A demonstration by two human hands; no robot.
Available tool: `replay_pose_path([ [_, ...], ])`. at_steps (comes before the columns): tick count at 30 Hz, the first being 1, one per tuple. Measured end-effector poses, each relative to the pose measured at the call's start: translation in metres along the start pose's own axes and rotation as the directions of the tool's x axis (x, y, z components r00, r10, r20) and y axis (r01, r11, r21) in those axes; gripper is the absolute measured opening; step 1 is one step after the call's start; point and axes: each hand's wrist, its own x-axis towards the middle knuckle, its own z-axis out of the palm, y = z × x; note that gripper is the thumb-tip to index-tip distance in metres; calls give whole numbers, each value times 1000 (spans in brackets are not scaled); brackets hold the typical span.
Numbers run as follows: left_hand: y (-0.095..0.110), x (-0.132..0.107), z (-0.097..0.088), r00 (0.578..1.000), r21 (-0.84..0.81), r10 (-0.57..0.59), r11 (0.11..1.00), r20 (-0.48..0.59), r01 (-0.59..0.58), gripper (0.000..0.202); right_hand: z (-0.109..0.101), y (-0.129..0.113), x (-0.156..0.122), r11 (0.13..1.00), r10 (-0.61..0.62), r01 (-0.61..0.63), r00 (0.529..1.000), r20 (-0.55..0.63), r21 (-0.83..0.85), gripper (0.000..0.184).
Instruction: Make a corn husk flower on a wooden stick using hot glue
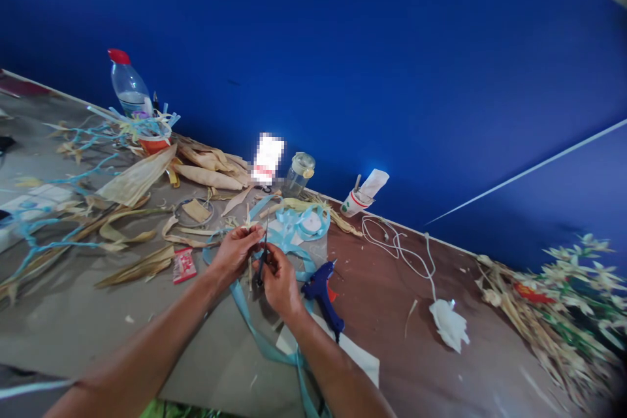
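In the middle of the head view, my left hand (pixel 238 249) is closed in a pinch on a small pale husk flower (pixel 249 225), mostly covered by the fingers. Just to its right, my right hand (pixel 280 282) is closed around dark scissors (pixel 263 262), their blades pointing up close to the left fingertips. Whether the blades touch the flower I cannot tell. Behind the hands lies a loose roll of light blue ribbon (pixel 309 223), and a strip of it runs down under my wrists. Beside my right wrist rests a blue glue gun (pixel 323 297).
Dried corn husks (pixel 210 166) spread over the left and back. Along the blue wall stand a bottle (pixel 130 88), a glass jar (pixel 298 175) and a white cup (pixel 353 202). A white cable (pixel 399 248) curls at right, near crumpled tissue (pixel 449 325) and white flowers (pixel 582 274).
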Motion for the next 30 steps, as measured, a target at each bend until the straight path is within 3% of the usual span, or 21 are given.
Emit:
replay_pose_path([
  [30, 4, -3, 1, 997, 118, 71, 990, 29, -74, 30, 1, -6, -2, 992, 88, -89, 996, 17, 87, 31],
])
